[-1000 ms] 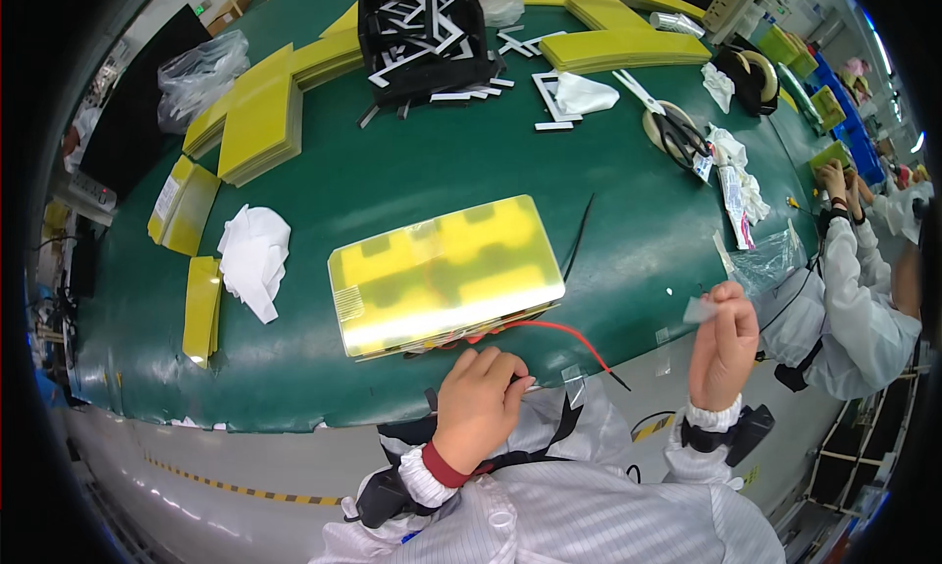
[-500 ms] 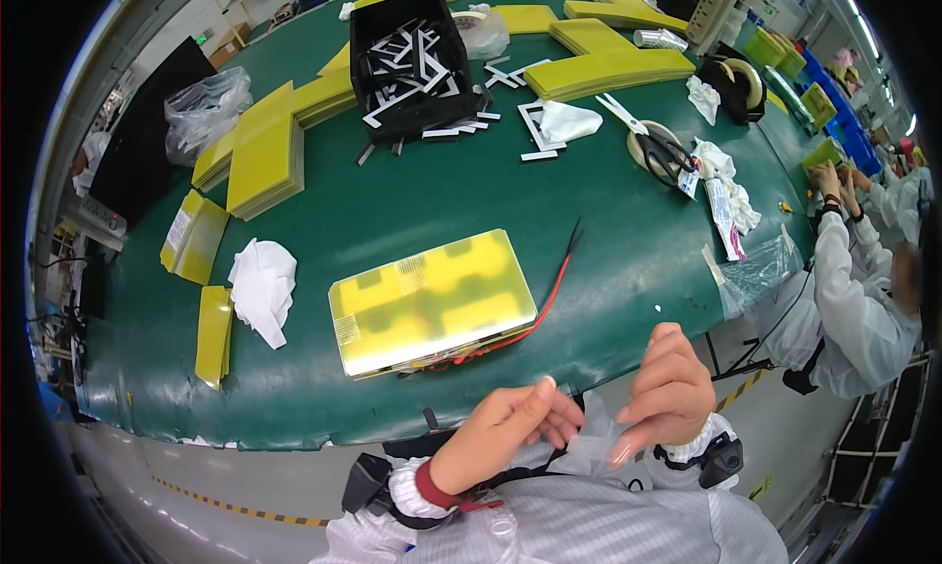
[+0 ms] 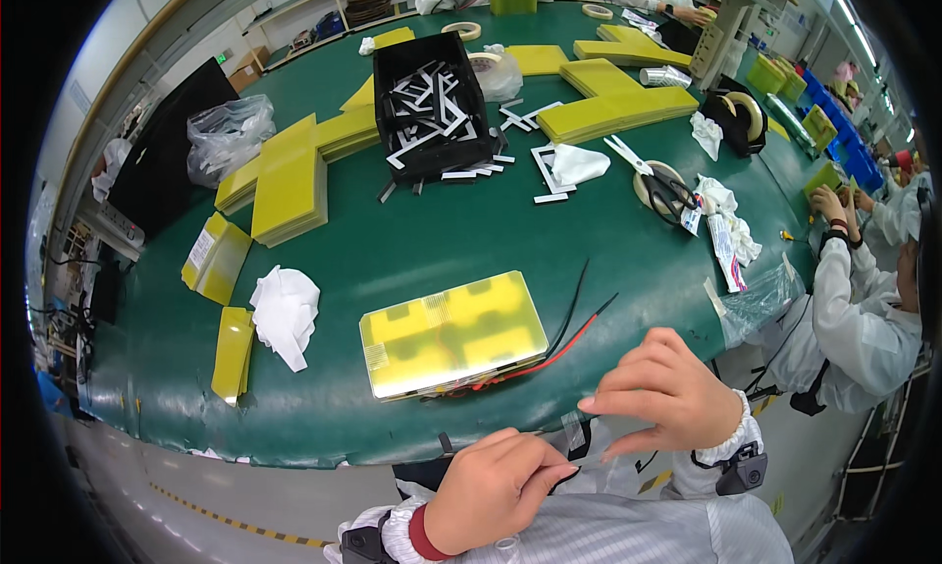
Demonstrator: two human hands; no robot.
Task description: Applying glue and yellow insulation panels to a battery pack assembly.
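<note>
My left hand (image 3: pixel 496 490) is below the table's front edge, thumb and fingers pinched together; something dark shows at the fingertips, too small to name. My right hand (image 3: pixel 672 392) is just right of it, thumb and index finger apart. A small clear strip (image 3: pixel 573 431) shows near the right index fingertip; whether it touches the finger I cannot tell. Beyond my hands, a flat yellow block under clear wrap (image 3: pixel 456 333), like a battery pack, lies on the green table (image 3: pixel 442 232). Red and black wires (image 3: pixel 564 353) come from its near side and point right.
A black bin (image 3: pixel 432 103) of black-and-white strips stands at the back. Stacks of yellow boards (image 3: pixel 291 186) lie around it. A white cloth (image 3: pixel 285 314) is at left; scissors (image 3: pixel 653 176), a tape roll and a tube (image 3: pixel 724 252) are at right. A co-worker (image 3: pixel 844 319) sits far right.
The view has shifted, so the table things sit lower. My left hand has gone from loosely spread to pinched. The black wire now stands apart from the red one.
</note>
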